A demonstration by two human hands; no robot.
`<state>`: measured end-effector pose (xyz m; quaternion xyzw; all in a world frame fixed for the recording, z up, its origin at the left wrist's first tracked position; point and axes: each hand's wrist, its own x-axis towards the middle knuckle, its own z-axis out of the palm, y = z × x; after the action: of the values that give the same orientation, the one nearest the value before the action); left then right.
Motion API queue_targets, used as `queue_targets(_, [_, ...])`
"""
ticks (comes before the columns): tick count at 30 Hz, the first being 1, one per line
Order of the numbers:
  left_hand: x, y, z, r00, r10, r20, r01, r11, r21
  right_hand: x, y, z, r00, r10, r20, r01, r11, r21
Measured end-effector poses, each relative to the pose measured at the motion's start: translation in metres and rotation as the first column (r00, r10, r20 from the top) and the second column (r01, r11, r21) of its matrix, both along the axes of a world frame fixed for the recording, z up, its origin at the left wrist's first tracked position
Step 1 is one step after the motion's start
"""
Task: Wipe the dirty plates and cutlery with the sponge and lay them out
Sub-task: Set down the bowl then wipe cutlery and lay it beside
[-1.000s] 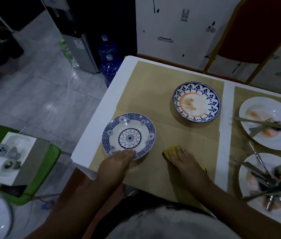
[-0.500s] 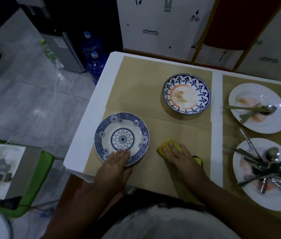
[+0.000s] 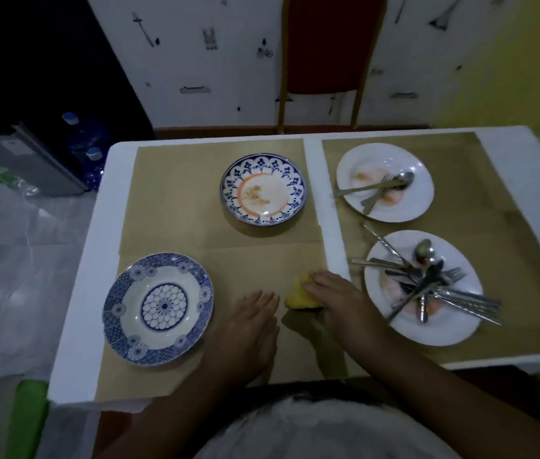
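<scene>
**4 plates, 1 sponge, 2 hands**

Nearest: my L hand (image 3: 252, 323) lies flat, palm down on the tan mat (image 3: 175, 180), fingers straight, holding nothing. It's apart from the clean-looking blue-patterned plate (image 3: 159, 308) and just beside the sponge (image 3: 298, 298). My R hand (image 3: 338, 303) grasps that 1 yellow sponge, fingers draped over its top. It's near the near white plate (image 3: 441, 329), which holds a cutlery heap (image 3: 427, 286) too tangled to count.

Farther: 1 blue-rimmed plate (image 3: 263, 190) w/ crumbs, mid-table, and 1 far white plate (image 3: 407, 207) w/ fork, spoon & 1 more piece.

Total: 2 blue, 2 white.
</scene>
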<state>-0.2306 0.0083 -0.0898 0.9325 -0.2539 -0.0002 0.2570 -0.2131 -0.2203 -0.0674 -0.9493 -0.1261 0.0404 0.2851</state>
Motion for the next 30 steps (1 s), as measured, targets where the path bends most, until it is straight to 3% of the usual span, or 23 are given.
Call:
queue_targets(5, [0.019, -0.071, 0.010, 0.993, -0.117, -0.010, 0.117, 0.993, -0.015, -0.014, -0.060, 0.013, 0.977, -0.212, 0.034, 0.209, 0.975, 0.079])
queue_targets(14, [0.025, -0.205, 0.034, 0.954, -0.076, -0.288, 0.068, 0.997, -0.035, -0.033, -0.152, 0.044, 0.863, -0.496, -0.096, 0.504, 0.856, 0.114])
queue_targets(23, [0.031, -0.269, 0.012, 0.893, 0.141, -0.427, -0.079, 0.984, 0.160, -0.037, -0.213, 0.046, 0.807, -0.554, -0.203, 0.586, 0.792, 0.168])
queue_targets(30, [0.038, -0.264, 0.021, 0.785, 0.215, -0.581, -0.167, 0.977, 0.135, -0.019, -0.221, 0.032, 0.753, -0.587, -0.298, 0.656, 0.707, 0.264])
